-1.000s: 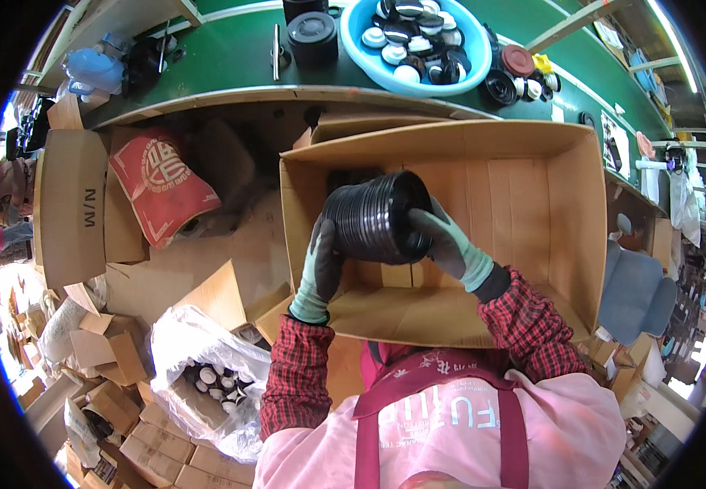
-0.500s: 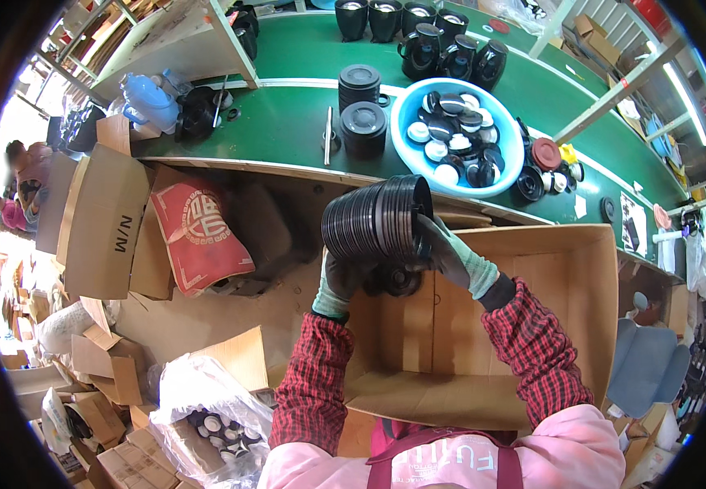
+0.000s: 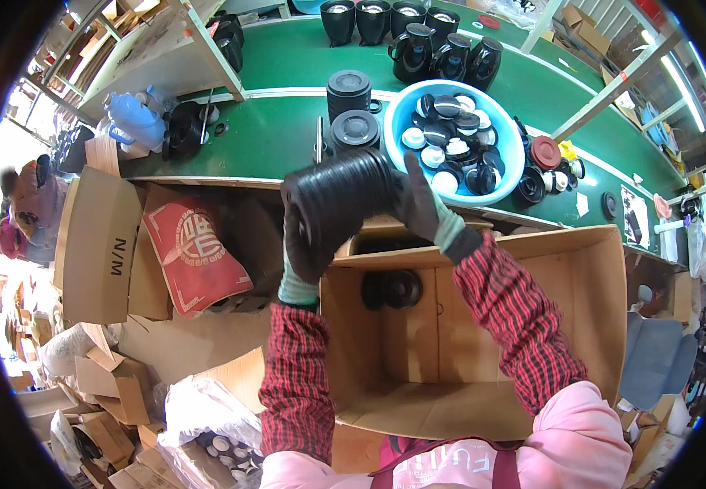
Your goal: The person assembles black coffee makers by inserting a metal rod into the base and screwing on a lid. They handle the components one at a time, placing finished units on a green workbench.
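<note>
Holding a stack of black ring-shaped parts [image 3: 340, 200] on its side, clamped end to end: left hand [image 3: 304, 244] closed on the near end, right hand [image 3: 420, 204] pressed on the far end. Stack sits in the air above the open cardboard box [image 3: 581, 318], at the edge of the green desk [image 3: 275, 134]. More black rings [image 3: 392, 289] remain in the box. Step, as I judge it: carrying. Next move needs even end pressure so no ring slips.

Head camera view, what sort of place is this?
Probably a factory assembly or packing line. A long green workbench carries rows of black jugs and a blue basin of lids, cardboard boxes crowd the floor, and both gloved hands hold a stack of black discs.
</note>
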The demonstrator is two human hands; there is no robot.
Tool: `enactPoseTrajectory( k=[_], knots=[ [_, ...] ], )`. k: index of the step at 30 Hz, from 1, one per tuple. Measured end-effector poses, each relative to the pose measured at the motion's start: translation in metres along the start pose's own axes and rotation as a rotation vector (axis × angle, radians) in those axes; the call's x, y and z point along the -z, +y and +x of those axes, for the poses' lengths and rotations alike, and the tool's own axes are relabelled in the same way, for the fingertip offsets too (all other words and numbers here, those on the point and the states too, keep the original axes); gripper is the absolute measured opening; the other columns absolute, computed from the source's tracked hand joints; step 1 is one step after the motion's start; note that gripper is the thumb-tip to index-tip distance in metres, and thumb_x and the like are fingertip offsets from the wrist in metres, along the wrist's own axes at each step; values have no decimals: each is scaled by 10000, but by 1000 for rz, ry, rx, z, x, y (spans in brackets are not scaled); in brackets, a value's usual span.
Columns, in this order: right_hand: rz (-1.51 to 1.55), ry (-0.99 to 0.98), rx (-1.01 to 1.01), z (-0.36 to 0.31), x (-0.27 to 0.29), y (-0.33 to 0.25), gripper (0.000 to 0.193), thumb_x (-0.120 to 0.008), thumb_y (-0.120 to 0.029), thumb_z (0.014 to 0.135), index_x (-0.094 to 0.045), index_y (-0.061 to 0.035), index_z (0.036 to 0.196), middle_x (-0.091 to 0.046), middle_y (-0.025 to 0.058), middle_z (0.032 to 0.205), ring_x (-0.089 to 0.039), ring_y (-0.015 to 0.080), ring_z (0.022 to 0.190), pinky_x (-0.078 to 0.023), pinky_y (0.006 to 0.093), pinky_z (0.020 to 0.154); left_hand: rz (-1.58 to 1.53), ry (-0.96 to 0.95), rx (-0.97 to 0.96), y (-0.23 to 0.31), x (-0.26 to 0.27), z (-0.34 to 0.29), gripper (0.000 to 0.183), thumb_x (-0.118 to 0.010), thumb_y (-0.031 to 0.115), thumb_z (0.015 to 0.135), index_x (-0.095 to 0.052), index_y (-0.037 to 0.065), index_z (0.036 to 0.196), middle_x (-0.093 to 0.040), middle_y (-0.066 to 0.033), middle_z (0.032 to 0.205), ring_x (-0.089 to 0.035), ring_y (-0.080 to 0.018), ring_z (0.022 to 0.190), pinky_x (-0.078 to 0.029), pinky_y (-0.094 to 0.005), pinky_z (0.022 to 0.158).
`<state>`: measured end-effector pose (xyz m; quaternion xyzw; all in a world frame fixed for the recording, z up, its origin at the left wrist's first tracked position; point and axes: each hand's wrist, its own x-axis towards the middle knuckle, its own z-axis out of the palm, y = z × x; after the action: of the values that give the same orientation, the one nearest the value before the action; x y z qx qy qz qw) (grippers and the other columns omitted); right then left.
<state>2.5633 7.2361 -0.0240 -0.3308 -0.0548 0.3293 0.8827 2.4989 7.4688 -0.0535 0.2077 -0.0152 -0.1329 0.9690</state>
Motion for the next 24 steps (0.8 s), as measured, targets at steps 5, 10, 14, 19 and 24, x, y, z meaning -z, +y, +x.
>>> enactPoseTrajectory(
  k=[5, 10, 14, 19, 24],
  knots=[
    [121, -185, 159, 119, 61, -15, 577, -480, -494, 1060, -483, -73, 1454, -624, 93, 1384, -599, 226, 1257, -429, 417, 1120, 330, 160, 0, 43, -58, 90, 588, -595, 520, 978, -493, 191, 1454, -536, -77, 1457, -556, -298, 1307, -492, -586, 995],
    [-1392, 1201, 111, 176, 70, -31, 582, -445, -548, 1009, -532, -114, 1386, -585, 174, 1342, -565, 358, 1230, -440, 472, 1053, 782, 460, -68, 54, -8, 206, 592, -777, 381, 878, -545, 162, 1377, -620, -74, 1278, -639, -255, 1094, -547, -516, 813],
    [-1962, 467, 371, 111, 141, -17, 362, -500, -268, 1024, -568, -61, 1314, -598, 152, 1252, -588, 331, 1148, -482, 424, 926, 1010, 731, -173, 4, -3, 265, 813, -911, 403, 710, -581, 56, 1367, -666, -122, 1222, -663, -241, 1042, -570, -407, 807],
    [-1395, 395, 338, 21, 73, 19, 470, -629, -324, 981, -571, -32, 1344, -587, 218, 1303, -575, 383, 1204, -456, 425, 1035, 1001, 817, -140, 40, 34, 283, 850, -896, 485, 699, -591, 41, 1357, -627, -188, 1302, -620, -303, 1152, -509, -587, 903],
    [-1067, 506, 308, 38, 72, 11, 620, -677, -373, 955, -493, -18, 1430, -558, 225, 1359, -533, 348, 1288, -432, 415, 1081, 706, 262, 165, 43, -16, 251, 859, -665, 663, 844, -444, 207, 1538, -525, -127, 1506, -466, -385, 1379, -318, -765, 1017]
  ],
)
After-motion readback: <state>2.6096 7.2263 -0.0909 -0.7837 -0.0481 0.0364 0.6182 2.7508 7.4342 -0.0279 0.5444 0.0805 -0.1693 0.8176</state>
